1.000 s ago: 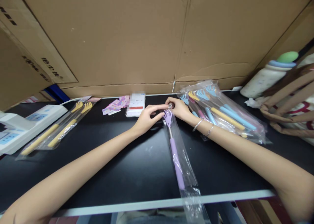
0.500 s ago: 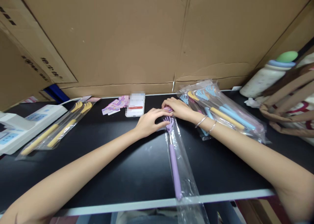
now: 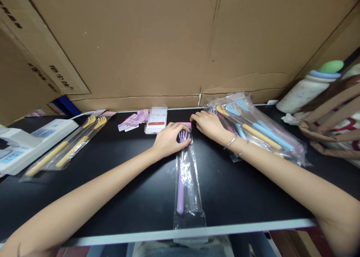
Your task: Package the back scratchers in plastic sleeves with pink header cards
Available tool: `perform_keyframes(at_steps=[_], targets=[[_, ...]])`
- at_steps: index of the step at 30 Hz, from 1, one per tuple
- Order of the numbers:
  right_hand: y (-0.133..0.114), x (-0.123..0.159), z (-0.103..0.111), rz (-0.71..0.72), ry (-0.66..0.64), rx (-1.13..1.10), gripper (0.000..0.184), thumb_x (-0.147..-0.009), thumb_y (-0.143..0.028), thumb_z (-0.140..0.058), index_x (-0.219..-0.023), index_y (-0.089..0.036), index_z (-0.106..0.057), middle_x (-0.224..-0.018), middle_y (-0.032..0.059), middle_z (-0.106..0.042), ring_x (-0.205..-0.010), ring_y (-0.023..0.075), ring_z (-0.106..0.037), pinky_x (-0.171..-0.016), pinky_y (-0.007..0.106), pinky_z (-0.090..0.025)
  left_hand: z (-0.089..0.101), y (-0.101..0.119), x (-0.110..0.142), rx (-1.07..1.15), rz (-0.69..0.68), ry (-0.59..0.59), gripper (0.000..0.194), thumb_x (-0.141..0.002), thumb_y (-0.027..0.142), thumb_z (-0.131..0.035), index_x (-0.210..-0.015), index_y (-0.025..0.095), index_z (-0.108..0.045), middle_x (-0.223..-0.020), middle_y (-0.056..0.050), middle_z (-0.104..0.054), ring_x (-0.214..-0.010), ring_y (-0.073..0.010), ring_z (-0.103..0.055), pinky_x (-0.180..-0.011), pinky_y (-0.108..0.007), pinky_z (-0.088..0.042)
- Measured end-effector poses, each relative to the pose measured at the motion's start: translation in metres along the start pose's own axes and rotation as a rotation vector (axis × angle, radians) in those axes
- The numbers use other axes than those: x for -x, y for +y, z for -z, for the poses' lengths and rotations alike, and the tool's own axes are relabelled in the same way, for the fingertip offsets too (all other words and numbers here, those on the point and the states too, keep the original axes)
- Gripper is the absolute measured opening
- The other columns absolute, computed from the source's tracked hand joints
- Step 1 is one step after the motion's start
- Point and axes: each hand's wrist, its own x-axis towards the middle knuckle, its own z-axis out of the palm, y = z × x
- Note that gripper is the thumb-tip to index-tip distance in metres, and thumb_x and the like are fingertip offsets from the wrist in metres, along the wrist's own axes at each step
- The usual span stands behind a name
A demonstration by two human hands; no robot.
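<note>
Purple scratcher (image 3: 180, 189) lay fully inside clear sleeve (image 3: 194, 189), centre frame; two yellow scratchers (image 3: 73, 151) lay sleeved, left. Left hand (image 3: 166, 140) curled around purple head, right hand (image 3: 210, 127) bent near pink card (image 3: 185, 125); neither grip discernible.

Two bracelets (image 3: 230, 142); one phone (image 3: 156, 122); one bottle (image 3: 303, 93)

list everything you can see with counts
bagged purple scratcher: 1, purple, centre
bagged yellow scratchers: 2, yellow, left
bagged scratcher pile: several, mixed colours, right
phone: 1, white, back centre
cards: several, pink-purple, left of phone
card: 1, pink, between hands
power strip: 1, white-blue, far left
bottle: 1, white, right
strapped bag: 1, brown-white, right edge
cardboard: several panels, brown, behind
tabletop: 1, black, beneath
bracelets: 2, silver, right wrist
left hand: 1, bare, at purple scratcher's head
right hand: 1, bare, beside pile
</note>
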Motion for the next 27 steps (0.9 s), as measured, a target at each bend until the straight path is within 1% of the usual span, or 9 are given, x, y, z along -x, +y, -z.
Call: perform_keyframes(at_steps=[6,10,13,16,18,20,25,27], targets=[[-0.005,0.002,0.000,0.010,-0.030,0.031,0.018,-0.089,-0.014,-0.044,-0.097,-0.016,-0.059,-0.099,0.0087,-0.063,-0.090,0.0212,-0.054,-0.069,0.030,-0.030,0.000,0.002,0.002,-0.038,-0.079,0.021,0.024,-0.084,0.035,-0.053,-0.103,0.022,-0.057,-0.117,-0.003,-0.060,-0.112,-0.0201,-0.051,-0.094,-0.035,-0.044],[-0.004,0.002,-0.006,0.020,-0.006,0.024,0.019,-0.089,-0.014,-0.041,-0.097,-0.016,-0.059,-0.100,0.0088,-0.062,-0.091,0.0211,-0.053,-0.070,0.030,-0.032,0.000,0.003,0.002,-0.068,-0.055,0.007,0.025,-0.086,0.036,-0.050,-0.106,0.022,-0.058,-0.117,-0.003,-0.060,-0.110,-0.0208,-0.052,-0.092,-0.036,-0.045],[-0.002,0.002,-0.011,-0.006,0.017,-0.044,0.024,-0.091,-0.016,-0.037,-0.099,-0.015,-0.060,-0.099,0.0086,-0.062,-0.092,0.0207,-0.052,-0.071,0.030,-0.034,0.000,0.003,0.002,-0.080,-0.037,0.003,0.027,-0.088,0.038,-0.047,-0.107,0.023,-0.059,-0.116,-0.002,-0.061,-0.109,-0.0205,-0.053,-0.091,-0.036,-0.045],[-0.001,0.000,-0.014,-0.056,0.053,-0.153,0.028,-0.093,-0.028,-0.036,-0.098,-0.016,-0.061,-0.097,0.0082,-0.062,-0.094,0.0210,-0.051,-0.074,0.030,-0.037,-0.001,0.002,0.002,-0.085,-0.031,0.004,0.030,-0.089,0.041,-0.045,-0.109,0.024,-0.060,-0.115,-0.002,-0.062,-0.107,-0.0197,-0.054,-0.091,-0.036,-0.045],[-0.001,-0.001,-0.017,-0.080,0.071,-0.220,0.030,-0.091,-0.039,-0.041,-0.097,-0.017,-0.061,-0.098,0.0077,-0.061,-0.096,0.0219,-0.051,-0.075,0.030,-0.038,-0.002,0.001,0.003,-0.089,-0.041,0.005,0.032,-0.090,0.042,-0.043,-0.111,0.024,-0.060,-0.117,-0.002,-0.062,-0.107,-0.0193,-0.054,-0.091,-0.035,-0.045],[-0.001,-0.001,-0.018,-0.084,0.071,-0.270,0.031,-0.088,-0.043,-0.045,-0.099,-0.018,-0.061,-0.100,0.0072,-0.060,-0.098,0.0222,-0.050,-0.076,0.031,-0.039,-0.003,-0.001,0.003,-0.093,-0.057,0.005,0.033,-0.091,0.043,-0.042,-0.112,0.025,-0.059,-0.119,-0.002,-0.061,-0.108,-0.0190,-0.053,-0.092,-0.035,-0.045],[-0.001,0.000,-0.018,-0.063,0.047,-0.324,0.027,-0.088,-0.039,-0.046,-0.103,-0.020,-0.059,-0.101,0.0072,-0.058,-0.098,0.0214,-0.049,-0.078,0.031,-0.041,-0.002,-0.005,0.001,-0.083,-0.064,0.003,0.033,-0.094,0.040,-0.036,-0.114,0.025,-0.058,-0.117,0.000,-0.062,-0.108,-0.0180,-0.053,-0.092,-0.034,-0.044],[0.000,0.001,-0.017,-0.052,0.046,-0.326,0.026,-0.088,-0.037,-0.046,-0.104,-0.021,-0.059,-0.101,0.0070,-0.058,-0.098,0.0214,-0.048,-0.078,0.031,-0.041,0.000,-0.007,0.000,-0.087,-0.053,0.006,0.033,-0.094,0.039,-0.037,-0.115,0.025,-0.057,-0.116,-0.001,-0.063,-0.108,-0.0185,-0.053,-0.092,-0.034,-0.044]])
